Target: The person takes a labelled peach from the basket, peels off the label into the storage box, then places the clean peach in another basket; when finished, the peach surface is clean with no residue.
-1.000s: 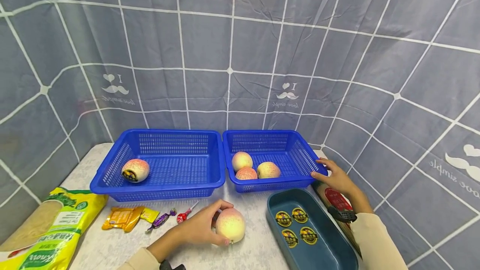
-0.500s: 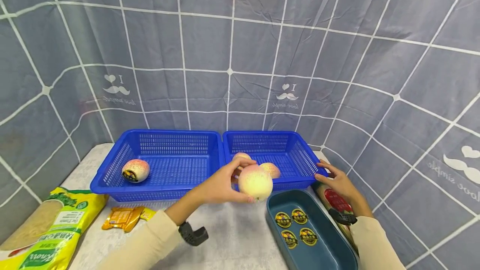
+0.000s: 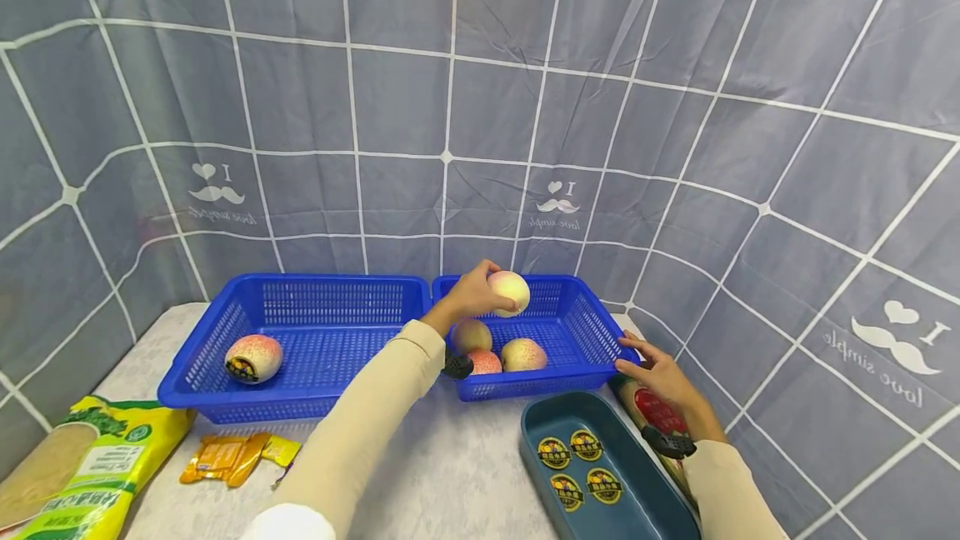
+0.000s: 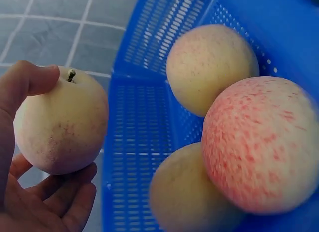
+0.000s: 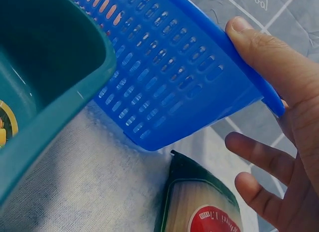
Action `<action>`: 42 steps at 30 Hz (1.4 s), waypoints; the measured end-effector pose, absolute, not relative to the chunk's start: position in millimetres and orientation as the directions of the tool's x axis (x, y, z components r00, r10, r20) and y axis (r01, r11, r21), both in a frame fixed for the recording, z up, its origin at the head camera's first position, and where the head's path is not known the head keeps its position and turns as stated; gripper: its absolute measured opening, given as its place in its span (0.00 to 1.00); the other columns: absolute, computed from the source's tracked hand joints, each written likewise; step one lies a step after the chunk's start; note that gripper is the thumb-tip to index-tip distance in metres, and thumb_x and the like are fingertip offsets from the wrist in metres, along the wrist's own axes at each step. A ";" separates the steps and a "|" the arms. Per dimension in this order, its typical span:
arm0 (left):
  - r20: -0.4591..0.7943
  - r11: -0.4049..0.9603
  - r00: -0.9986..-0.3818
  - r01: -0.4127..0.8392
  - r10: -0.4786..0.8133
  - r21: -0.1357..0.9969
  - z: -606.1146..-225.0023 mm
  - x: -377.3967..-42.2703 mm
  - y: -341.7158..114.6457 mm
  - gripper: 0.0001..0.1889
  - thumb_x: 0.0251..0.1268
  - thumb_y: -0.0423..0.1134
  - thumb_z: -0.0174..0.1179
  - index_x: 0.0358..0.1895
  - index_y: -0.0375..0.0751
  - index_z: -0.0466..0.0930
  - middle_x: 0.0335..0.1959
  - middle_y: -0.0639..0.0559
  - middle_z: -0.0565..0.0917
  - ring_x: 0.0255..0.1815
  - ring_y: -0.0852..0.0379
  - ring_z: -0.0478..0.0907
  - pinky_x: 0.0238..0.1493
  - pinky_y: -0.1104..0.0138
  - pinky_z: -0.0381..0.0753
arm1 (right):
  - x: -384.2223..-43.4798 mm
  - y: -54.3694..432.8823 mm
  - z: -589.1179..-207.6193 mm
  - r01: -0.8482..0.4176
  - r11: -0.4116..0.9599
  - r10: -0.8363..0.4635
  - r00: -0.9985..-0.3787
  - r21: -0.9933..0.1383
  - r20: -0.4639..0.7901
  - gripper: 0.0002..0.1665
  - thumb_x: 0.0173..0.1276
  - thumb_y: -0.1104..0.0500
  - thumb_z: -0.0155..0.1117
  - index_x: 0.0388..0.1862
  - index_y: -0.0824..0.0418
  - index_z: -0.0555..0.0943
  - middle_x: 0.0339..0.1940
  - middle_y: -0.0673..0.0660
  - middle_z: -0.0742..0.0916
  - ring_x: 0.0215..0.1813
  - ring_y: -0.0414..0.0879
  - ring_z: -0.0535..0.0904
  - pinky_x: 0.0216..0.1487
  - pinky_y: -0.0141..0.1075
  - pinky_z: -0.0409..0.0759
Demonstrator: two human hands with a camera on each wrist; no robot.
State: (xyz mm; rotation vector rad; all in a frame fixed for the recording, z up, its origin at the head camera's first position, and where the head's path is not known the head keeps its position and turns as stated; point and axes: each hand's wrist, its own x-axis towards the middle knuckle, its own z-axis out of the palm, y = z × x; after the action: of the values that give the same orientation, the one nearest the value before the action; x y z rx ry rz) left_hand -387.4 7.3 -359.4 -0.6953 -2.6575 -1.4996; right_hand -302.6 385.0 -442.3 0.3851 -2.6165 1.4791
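My left hand [image 3: 474, 293] grips a pale yellow-pink peach [image 3: 509, 294] above the right blue basket [image 3: 551, 332]. In the left wrist view the held peach [image 4: 62, 124] has its stem up, with thumb on top and fingers beneath. Three more peaches lie in that basket: a red-speckled peach [image 4: 261, 144], a yellowish peach [image 4: 212, 67], and a shaded peach [image 4: 189, 192]. At the basket's right front corner, my right hand [image 3: 660, 377] holds the rim [image 5: 219, 32], thumb over it and a finger behind.
Another blue basket [image 3: 337, 357] at left holds a stickered peach [image 3: 253, 358]. A teal tray [image 3: 637, 461] with several round stickers stands in front, beside a long packet with a red label [image 3: 660, 411]. A yellow bag [image 3: 112, 473] and candies [image 3: 225, 458] lie left.
My left hand has lifted the peach from the table and carried it forward, over the right basket. The right hand stays at the basket's corner. The head view has shifted slightly.
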 end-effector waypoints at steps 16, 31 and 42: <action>-0.046 0.652 -0.915 0.249 0.400 0.716 -394.9 -397.6 23.9 0.36 0.52 0.39 0.77 0.65 0.41 0.69 0.53 0.43 0.80 0.53 0.45 0.77 0.57 0.54 0.76 | -297.0 380.7 -452.2 -0.318 0.434 -0.190 -0.947 -0.843 0.259 0.29 0.74 0.64 0.64 0.69 0.75 0.69 0.78 0.74 0.59 0.44 0.41 0.81 0.35 0.38 0.82; -0.031 0.693 -0.837 0.431 0.546 0.578 -375.7 -395.1 12.6 0.26 0.70 0.43 0.65 0.67 0.37 0.74 0.66 0.37 0.75 0.66 0.41 0.72 0.65 0.52 0.72 | -301.8 383.7 -453.8 -0.303 0.442 -0.180 -0.952 -0.844 0.247 0.29 0.74 0.65 0.63 0.70 0.75 0.69 0.78 0.73 0.60 0.44 0.46 0.81 0.35 0.37 0.81; 0.231 0.496 -0.775 0.571 0.588 0.654 -350.6 -346.3 -79.4 0.23 0.72 0.43 0.64 0.65 0.37 0.76 0.63 0.41 0.79 0.65 0.40 0.74 0.64 0.50 0.73 | -304.3 385.6 -446.1 -0.297 0.474 -0.178 -0.954 -0.829 0.240 0.30 0.76 0.62 0.62 0.71 0.73 0.67 0.79 0.71 0.59 0.45 0.48 0.82 0.37 0.38 0.83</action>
State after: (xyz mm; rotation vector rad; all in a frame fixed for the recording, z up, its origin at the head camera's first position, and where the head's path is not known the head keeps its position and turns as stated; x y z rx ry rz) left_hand -346.3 -79.4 -350.6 -1.0600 -2.7363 -1.1826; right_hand -304.3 385.6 -446.1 0.4196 -2.5916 1.4942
